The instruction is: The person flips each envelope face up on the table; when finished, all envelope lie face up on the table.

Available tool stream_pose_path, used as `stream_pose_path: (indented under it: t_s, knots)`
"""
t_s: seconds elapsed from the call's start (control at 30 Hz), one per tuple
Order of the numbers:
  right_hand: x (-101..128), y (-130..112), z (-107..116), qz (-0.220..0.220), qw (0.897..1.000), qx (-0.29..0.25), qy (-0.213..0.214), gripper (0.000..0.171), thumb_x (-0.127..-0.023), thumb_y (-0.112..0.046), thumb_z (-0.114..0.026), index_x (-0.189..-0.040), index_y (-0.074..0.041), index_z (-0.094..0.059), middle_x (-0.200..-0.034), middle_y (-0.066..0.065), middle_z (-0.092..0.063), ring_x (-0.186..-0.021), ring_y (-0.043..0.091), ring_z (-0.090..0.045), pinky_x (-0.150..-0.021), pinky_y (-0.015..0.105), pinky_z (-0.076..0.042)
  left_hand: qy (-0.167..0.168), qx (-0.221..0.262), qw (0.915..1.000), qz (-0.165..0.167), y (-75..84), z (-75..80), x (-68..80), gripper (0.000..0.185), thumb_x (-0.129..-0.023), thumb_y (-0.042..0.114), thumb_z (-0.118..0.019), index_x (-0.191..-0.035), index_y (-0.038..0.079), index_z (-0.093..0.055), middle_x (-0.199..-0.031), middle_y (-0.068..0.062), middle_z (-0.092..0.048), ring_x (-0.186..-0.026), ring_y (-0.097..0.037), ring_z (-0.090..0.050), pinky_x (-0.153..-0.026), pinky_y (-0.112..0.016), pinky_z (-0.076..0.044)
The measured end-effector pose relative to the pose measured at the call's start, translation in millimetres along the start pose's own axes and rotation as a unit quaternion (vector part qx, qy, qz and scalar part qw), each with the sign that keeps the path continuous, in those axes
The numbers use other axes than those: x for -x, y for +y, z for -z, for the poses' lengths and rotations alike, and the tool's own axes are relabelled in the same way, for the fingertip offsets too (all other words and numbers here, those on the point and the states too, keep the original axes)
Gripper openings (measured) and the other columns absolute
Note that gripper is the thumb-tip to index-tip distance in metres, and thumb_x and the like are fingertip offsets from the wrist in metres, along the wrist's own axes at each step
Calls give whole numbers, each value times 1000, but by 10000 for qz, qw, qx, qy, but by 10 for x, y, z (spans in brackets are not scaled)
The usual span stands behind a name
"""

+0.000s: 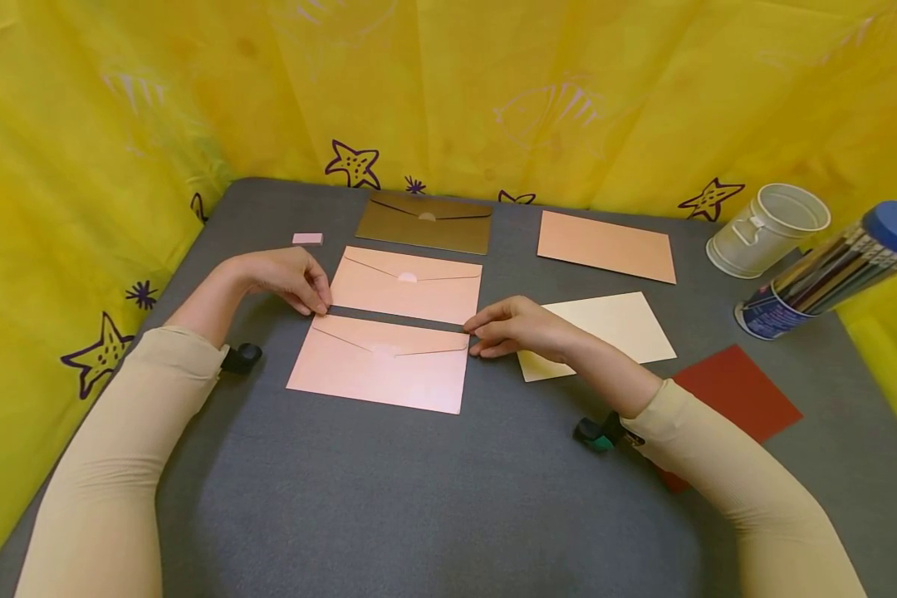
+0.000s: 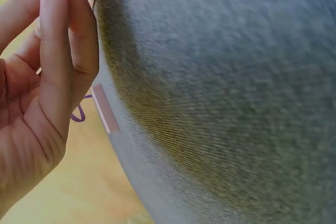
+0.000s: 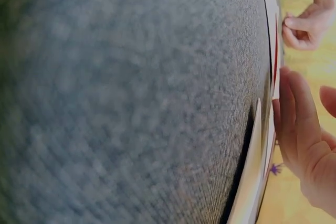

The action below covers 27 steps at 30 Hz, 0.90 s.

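Two pale pink envelopes lie one behind the other, flap side up: a near one (image 1: 377, 382) and a far one (image 1: 389, 291), with a narrow gap between. My left hand (image 1: 287, 274) pinches the near envelope's upper left corner; its fingertips gather closely there in the left wrist view. At the upper right corner my right hand (image 1: 519, 328) touches the near envelope's edge with its fingertips. In the right wrist view the right hand's fingers (image 3: 302, 108) look fairly straight, the thumb (image 3: 329, 99) apart. Part of a cream envelope (image 1: 613, 328) lies beneath the right hand.
Behind lies a gold envelope (image 1: 419, 228); to its right is a peach envelope (image 1: 605, 249). A red envelope (image 1: 740, 394) sits partly under my right forearm. A pink eraser (image 1: 308, 238), a metal cup (image 1: 766, 232) and a pencil tub (image 1: 830, 274) stand around the grey table (image 1: 433, 507).
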State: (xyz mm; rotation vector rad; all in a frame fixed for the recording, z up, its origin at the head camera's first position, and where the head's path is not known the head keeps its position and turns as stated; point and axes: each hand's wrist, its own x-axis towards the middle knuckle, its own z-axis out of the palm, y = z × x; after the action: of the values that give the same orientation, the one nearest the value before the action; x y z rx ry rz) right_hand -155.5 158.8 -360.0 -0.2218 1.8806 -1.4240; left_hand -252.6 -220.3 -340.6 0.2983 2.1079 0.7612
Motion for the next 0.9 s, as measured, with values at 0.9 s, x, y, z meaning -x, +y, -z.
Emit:
stream_pose_path:
  t_s: [0.9]
  knots:
    - [183,-116,826,895,9720,-772,2029,33,-101,-9,-53,-130,6,-56,-98,-7,-69,-86,10,-69,-78,18,-59,1458,1439,9663,-1557,976,-597,-507,35,-98,17,-59,-127,-2,-54,-120,-15,-58,-114,-31,-58,-106,-44,-50]
